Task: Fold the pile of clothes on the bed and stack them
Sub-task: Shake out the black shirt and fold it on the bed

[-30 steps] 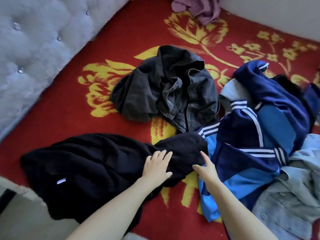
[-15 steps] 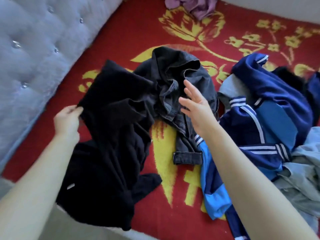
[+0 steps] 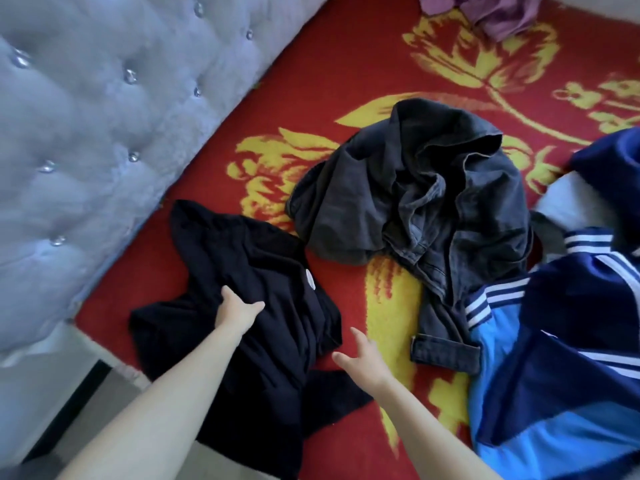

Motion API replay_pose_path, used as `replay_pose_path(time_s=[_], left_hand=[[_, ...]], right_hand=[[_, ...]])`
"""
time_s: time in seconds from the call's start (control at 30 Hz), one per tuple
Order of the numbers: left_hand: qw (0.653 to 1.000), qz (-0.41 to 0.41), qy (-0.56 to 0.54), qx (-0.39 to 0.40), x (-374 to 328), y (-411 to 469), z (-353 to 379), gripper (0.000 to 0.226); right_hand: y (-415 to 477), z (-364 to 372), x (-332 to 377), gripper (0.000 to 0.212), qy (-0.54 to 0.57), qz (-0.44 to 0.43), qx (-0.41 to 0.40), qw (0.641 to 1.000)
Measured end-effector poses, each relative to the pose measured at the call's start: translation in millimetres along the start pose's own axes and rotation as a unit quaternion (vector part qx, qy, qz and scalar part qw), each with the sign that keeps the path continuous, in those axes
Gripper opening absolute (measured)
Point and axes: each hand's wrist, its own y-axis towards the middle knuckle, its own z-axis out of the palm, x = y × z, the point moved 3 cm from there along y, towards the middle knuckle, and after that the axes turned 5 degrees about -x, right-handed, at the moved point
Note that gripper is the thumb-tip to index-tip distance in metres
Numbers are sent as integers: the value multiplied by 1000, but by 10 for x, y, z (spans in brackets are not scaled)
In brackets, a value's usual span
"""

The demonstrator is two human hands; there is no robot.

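Black garment (image 3: 249, 271) spread near the bed's (image 3: 346, 64) near-left corner, one grip on it.

The left grip (image 3: 239, 311) lies on the middle of the black cloth with its fingers sunk in; grasping or only pressing, I cannot tell. The right grip (image 3: 363, 362) hangs released, fingers spread, just beside the garment's right edge. A dark grey denim piece (image 3: 415, 188) sits crumpled mid-bed, touching a blue striped jacket (image 3: 554, 341) at the right edge. A purple garment (image 3: 502, 12) lies at the far edge, and the tufted headboard (image 3: 86, 98) runs along the left.
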Motion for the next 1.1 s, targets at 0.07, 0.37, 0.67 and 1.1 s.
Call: replay_pose_path(time_s=[0.07,0.37,0.67,1.1], left_hand=[[1000,-5,19,-23,17,9,33,31],[963,226,31,146,76,-370,-217,25],[998,-1,53,-19,1385,-183,-787,21],[996,36,83,-11,1529,-318,-792,23]], right_hand=[[10,23,32,70,8,-1,-6,1000],[-27,82,56,64,63,38,-57,996],[218,458,-45,68,32,68,-116,990],[70,439,224,10,201,-3,-195,960]])
